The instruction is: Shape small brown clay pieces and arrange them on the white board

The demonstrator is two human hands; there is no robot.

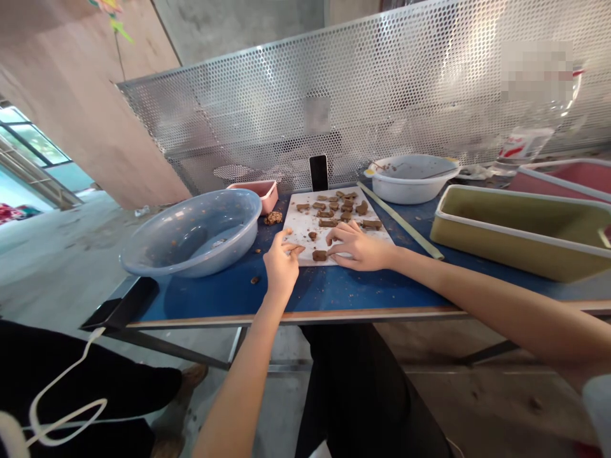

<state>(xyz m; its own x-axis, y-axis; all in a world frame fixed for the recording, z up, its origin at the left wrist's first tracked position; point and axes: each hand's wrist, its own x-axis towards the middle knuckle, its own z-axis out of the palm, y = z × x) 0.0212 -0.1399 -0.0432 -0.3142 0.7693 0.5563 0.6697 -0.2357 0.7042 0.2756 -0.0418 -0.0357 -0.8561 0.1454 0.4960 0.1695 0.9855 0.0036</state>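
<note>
A white board (305, 224) lies on the blue table (344, 289) and carries several brown clay pieces (341, 207). My left hand (281, 261) is curled at the board's near left edge, pinching a thin tool whose tip points toward a small clay block (319, 255). My right hand (358, 245) rests fingers-down on the board just right of that block, its fingertips bent and pressing near it. Whether the right fingers grip the block is unclear.
A large blue basin (191, 232) stands at the left, a small pink tray (260, 191) behind it. A white bowl (410, 178) and an olive-yellow tub (520, 229) sit at the right. A phone (318, 172) leans against the perforated metal screen. A long stick (398, 219) lies beside the board.
</note>
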